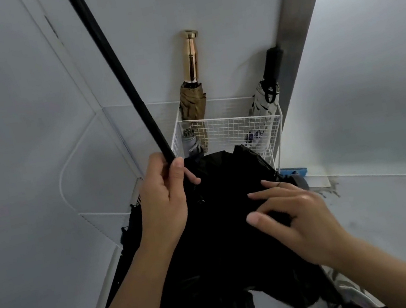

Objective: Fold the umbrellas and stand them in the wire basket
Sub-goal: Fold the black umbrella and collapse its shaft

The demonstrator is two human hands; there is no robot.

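The left hand clenches its fingers round the stiff shaft, the surest hold; the right hand lies flat, released, on the canopy. That cloth looks limp and slippery, probably best gathered whole.

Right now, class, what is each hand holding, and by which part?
The left hand grips the black umbrella by its shaft; the right hand rests on its cloth.

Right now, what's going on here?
A person is partway through folding a black umbrella. The left hand grips its shaft, and the right hand presses on the loose canopy. Behind, the white wire basket already holds a tan umbrella with a gold handle, a pale patterned umbrella and a small grey umbrella.
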